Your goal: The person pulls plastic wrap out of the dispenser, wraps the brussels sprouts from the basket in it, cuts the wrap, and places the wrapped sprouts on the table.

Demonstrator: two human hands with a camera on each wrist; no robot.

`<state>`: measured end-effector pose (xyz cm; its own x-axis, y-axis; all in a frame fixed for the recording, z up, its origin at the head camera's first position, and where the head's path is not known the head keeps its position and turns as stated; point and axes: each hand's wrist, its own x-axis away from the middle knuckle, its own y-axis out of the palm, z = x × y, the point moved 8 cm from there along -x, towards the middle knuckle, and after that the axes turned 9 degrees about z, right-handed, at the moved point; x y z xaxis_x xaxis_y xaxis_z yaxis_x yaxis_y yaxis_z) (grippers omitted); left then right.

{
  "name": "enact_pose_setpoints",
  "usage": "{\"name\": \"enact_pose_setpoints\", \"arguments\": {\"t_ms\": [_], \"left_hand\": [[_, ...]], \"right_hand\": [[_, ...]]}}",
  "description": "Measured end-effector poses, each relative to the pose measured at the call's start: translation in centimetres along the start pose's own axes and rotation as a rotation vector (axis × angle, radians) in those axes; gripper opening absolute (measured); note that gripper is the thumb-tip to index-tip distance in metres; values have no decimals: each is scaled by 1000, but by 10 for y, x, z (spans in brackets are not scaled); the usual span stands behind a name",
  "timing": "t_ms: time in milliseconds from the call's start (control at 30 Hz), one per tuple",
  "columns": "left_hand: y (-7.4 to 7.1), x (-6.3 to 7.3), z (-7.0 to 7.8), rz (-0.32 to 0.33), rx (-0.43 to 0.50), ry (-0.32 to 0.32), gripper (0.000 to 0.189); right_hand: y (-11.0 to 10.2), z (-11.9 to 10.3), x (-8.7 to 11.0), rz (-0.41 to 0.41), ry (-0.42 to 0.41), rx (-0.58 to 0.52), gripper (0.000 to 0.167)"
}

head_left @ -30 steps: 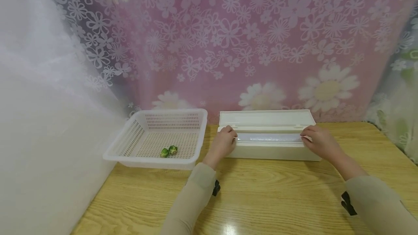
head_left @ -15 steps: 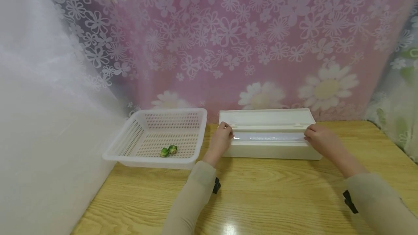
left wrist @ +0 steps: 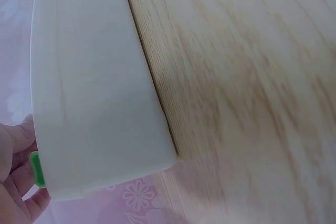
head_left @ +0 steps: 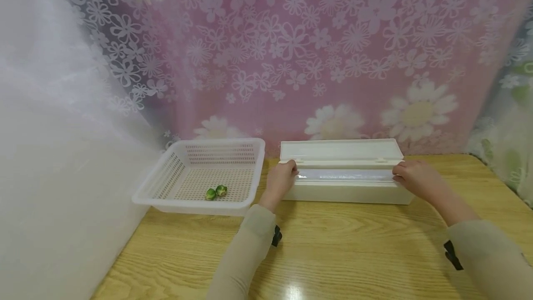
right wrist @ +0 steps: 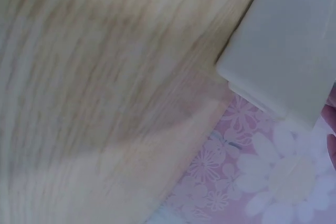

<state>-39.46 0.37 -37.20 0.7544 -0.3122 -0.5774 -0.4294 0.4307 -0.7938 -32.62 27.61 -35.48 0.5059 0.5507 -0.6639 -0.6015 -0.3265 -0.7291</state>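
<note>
A long white cling film box [head_left: 350, 194] stands on the table with its lid [head_left: 339, 150] raised at the back. Inside lies a shiny roll of cling film [head_left: 345, 175]. At the roll's left end my left hand [head_left: 281, 180] has its fingers curled, pinching the film's edge. My right hand [head_left: 420, 180] pinches likewise at the right end. In the left wrist view, the left hand's fingers [left wrist: 18, 137] are beside a small green piece [left wrist: 38, 170] at the box's top edge. The right wrist view catches only bits of fingers [right wrist: 331, 116] beyond the box's end.
Left of the box stands a white plastic basket [head_left: 187, 205] with slotted walls. Two Brussels sprouts [head_left: 216, 192] lie in it. A pink flowered curtain [head_left: 291, 82] hangs behind the wooden table [head_left: 345, 249], and a whitish sheet [head_left: 62, 152] borders the left side.
The right hand has slid rightward along the film to the box's end, and the left hand slightly leftward, so they are farther apart. The basket and sprouts stay put.
</note>
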Motion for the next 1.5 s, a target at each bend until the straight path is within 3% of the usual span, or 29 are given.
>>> {"name": "enact_pose_setpoints", "arguments": {"t_ms": [300, 500, 633, 700, 900, 1333, 1500], "left_hand": [[0, -1, -1, 6, -27, 8, 9], [3, -2, -3, -62, -30, -17, 9], [1, -2, -3, -54, -26, -15, 9], [0, -2, -3, -38, -18, -14, 9], [-3, -2, -3, 2, 4, -9, 9], [-12, -7, -5, 33, 49, -78, 12], [-22, -11, -4, 72, 62, -55, 13]], "right_hand": [[6, 5, -3, -239, 71, 30, 26], [3, 5, -4, -291, 72, 67, 20], [2, 11, -3, -322, 127, 54, 10], [1, 13, -2, -290, 147, 45, 9], [-7, 15, -2, -62, 181, 12, 14], [-8, 37, 7, 29, 525, -145, 11], [-14, 41, 5, 118, 560, -179, 7]]}}
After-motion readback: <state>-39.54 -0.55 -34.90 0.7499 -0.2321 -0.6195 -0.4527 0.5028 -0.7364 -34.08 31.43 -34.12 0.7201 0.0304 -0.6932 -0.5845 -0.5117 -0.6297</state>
